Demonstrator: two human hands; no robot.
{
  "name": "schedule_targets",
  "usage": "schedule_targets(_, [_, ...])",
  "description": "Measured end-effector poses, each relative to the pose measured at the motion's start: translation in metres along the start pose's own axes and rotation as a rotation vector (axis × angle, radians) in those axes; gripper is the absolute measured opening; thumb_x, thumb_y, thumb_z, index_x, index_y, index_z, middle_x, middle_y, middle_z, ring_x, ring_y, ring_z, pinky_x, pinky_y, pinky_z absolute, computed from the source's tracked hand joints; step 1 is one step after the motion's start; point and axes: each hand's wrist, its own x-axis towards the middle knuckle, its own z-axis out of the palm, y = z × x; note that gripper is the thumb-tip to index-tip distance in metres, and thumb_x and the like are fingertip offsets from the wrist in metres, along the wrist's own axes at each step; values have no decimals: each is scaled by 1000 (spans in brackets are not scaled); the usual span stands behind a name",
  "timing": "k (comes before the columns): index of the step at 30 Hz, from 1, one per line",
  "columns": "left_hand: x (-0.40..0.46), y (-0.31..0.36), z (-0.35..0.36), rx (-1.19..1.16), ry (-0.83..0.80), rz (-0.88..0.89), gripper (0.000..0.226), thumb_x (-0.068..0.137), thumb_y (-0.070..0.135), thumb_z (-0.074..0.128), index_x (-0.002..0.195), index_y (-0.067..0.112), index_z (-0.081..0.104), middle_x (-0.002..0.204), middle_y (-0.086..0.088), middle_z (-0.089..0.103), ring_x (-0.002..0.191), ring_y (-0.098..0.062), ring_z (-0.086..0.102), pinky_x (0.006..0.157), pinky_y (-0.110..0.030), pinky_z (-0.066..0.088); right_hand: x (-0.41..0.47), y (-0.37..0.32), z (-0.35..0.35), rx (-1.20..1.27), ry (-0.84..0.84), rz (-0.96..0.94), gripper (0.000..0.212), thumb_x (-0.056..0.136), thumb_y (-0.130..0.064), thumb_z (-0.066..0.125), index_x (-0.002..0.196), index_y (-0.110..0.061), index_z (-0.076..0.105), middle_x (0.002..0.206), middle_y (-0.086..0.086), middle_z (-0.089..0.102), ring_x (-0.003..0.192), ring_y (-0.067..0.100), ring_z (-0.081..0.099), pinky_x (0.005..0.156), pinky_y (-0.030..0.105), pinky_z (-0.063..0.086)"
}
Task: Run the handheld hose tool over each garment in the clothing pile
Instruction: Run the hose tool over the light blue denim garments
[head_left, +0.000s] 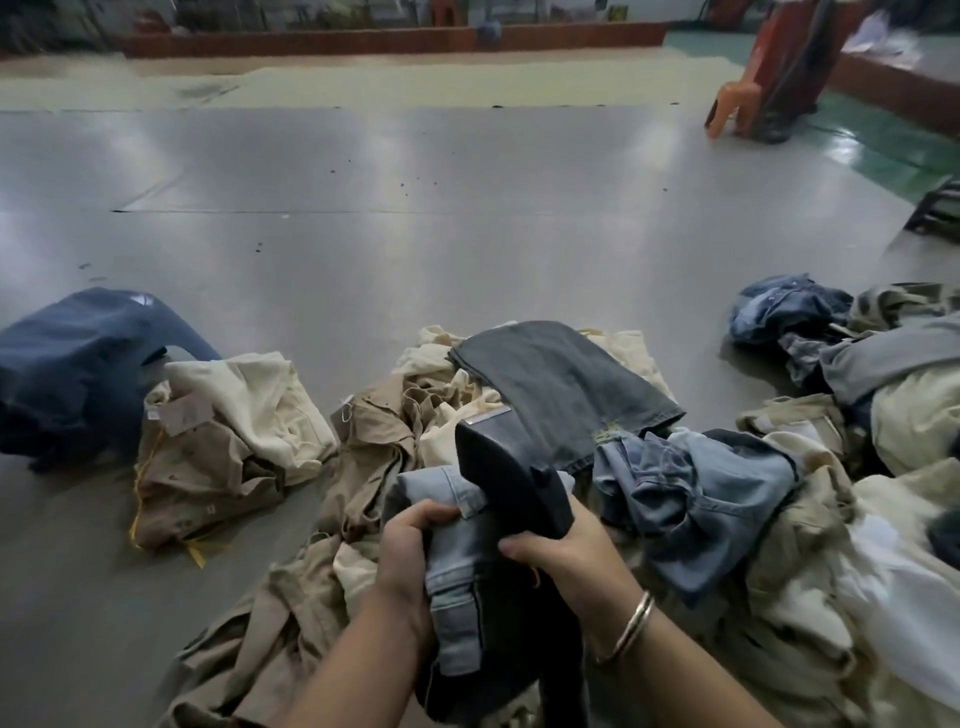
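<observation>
- Two bare arms reach out from the bottom of the head view. The left hand (410, 540) has its fingers curled round a fold of light blue jeans (452, 566) and grips them.
- Next to it, the right hand (566, 553) is wrapped round the black tool (511, 467) and holds it tight. A thin bangle (631, 626) sits on that wrist.
- The black tool points up and away, and its bottom end touches the light blue jeans.
- Just past the tool lies a dark grey trouser leg (561, 389) on top of the clothing pile (395, 441), which is tan and cream.
- More clothes lie to the right: a blue denim piece (696, 488) close by, and a heap of grey, blue and cream things (852, 364) farther back.
- On the left sits a smaller heap of cream and tan clothes (228, 431), touching a dark blue garment (78, 369).
- All of it rests on a shiny grey floor (415, 208) with small dark specks.
- Far back there is a pale mat (441, 85), a low red-brown edge (363, 39), a green bit of floor (857, 145) and an orange plastic chair (743, 104).
</observation>
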Motion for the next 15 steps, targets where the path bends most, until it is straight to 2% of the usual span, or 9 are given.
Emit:
schedule_targets(2, [-2,2,2,2,-11,-60,41,73,13,37,75,-8,73,78,-24,68,61,-37,66,59,-41,57,1,1,3,-66,18,-37,29,59,0,65,86,-9,58,61,-9,66,59,-5,60,55,11,45])
schedule_targets(4, [-5,8,1,100,72,-67,37,70,10,40,73,-8,72,74,-25,68,57,-36,66,51,-38,56,2,1,7,-130,53,-58,27,68,11,66,86,-7,59,63,-5,63,58,-4,57,55,12,45])
schedule_targets(6, [-6,11,-1,248,215,0,35,72,6,47,97,-8,67,89,-30,67,67,-36,67,53,-37,55,5,-1,10,-182,90,-77,28,71,18,63,85,-7,61,70,-1,62,62,2,57,57,14,45])
schedule_targets(8, [-2,10,-12,477,455,144,51,83,4,55,132,3,41,119,-30,57,93,-37,62,71,-41,54,7,-4,11,-225,115,-73,27,71,15,65,85,-8,61,72,-1,62,65,6,57,60,16,46])
schedule_targets(10, [-6,8,-15,889,581,270,73,85,12,65,144,16,22,139,-20,38,118,-35,47,98,-42,44,7,-5,11,-262,120,-82,28,71,12,67,81,-13,59,68,-7,60,61,0,54,59,14,44])
schedule_targets(12, [-10,6,-20,1382,576,505,73,82,23,71,143,22,32,145,-13,25,131,-30,33,108,-40,32,7,-6,11,-303,112,-105,30,71,9,68,78,-18,57,67,-9,59,60,-1,53,60,17,43])
schedule_targets(13, [-10,5,-23,1524,487,678,57,83,25,71,135,22,47,142,-10,33,130,-27,37,107,-40,34,6,-7,13,-320,94,-118,31,70,8,69,78,-20,58,68,-9,60,63,1,54,62,19,44])
schedule_targets(14, [-11,5,-22,1554,372,801,37,85,24,69,121,21,61,132,-7,48,122,-22,47,101,-39,40,4,-9,14,-330,63,-132,30,69,4,71,80,-21,59,70,-8,62,65,3,56,62,19,45])
schedule_targets(15, [-14,3,-18,1513,260,809,18,88,20,65,106,24,67,117,-2,61,108,-15,57,91,-35,44,3,-10,16,-340,26,-146,29,66,-2,72,82,-22,59,72,-7,63,66,1,58,62,16,46])
